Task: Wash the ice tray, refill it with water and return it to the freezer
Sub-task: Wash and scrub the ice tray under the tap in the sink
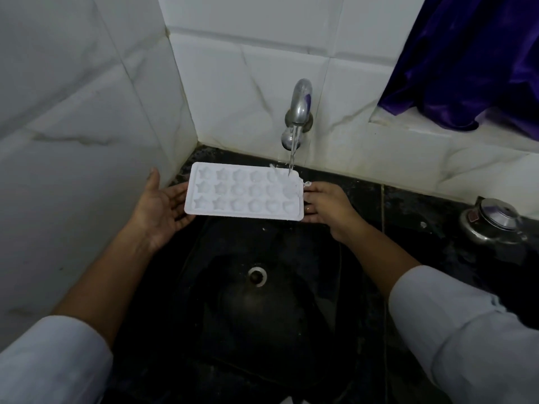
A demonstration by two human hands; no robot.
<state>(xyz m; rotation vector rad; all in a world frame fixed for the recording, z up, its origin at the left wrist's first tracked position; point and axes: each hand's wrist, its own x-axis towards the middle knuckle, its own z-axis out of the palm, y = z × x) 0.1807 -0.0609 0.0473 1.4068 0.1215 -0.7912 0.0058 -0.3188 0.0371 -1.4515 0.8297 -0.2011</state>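
While one tap (300, 106) runs, one ice tray (242, 196), 18 cavities in three rows of six, is held over the sink (233, 330); water (292, 154) strikes its 2 o'clock corner. Left hand (159, 208) supports 9 o'clock edge, fingers flat beneath; right hand (323, 207) grips 3 o'clock edge.

Tiled corner with a purple cloth and a steel pot.

White marbled tiles (87, 112) cover the left wall and the back wall, with grey veins and a dark line of grout where the two walls meet. At the upper right a shiny purple cloth (466, 53) hangs in folds down onto a white ledge (408, 123). Below the ledge runs a black counter (423, 205) with pale specks on it. On the counter, near the right edge, stands a steel pot (493, 224) with a lid; a small red mark shows on its left side.
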